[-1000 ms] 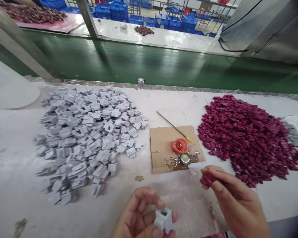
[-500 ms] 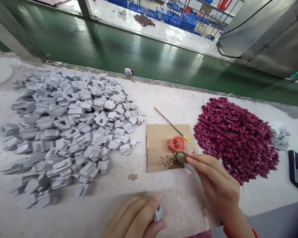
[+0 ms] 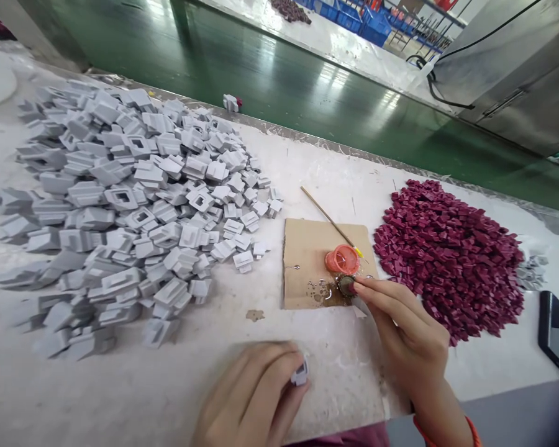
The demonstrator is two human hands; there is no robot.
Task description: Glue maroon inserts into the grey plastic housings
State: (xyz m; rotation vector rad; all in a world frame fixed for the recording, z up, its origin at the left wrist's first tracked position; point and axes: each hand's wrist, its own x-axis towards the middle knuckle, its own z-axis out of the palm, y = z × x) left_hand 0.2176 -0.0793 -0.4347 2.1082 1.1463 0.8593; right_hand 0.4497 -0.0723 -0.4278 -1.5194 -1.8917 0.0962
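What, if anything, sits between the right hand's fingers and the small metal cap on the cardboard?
Nothing visible. The right hand already has its fingertips at the metal cap on the cardboard. The orange cap sits just behind it, and the left hand holds a grey part.

Both hands were bare, no gloves on either; the left hand (image 3: 251, 397) showed up blurred at the near edge, fingers long and slim, no ring to be seen. The right hand (image 3: 403, 323) came in sharper, nails short and plain, forearm uncovered. At the right wrist sat a thin orange band (image 3: 470, 428), partly cut off by the frame edge. No sleeve reached either wrist
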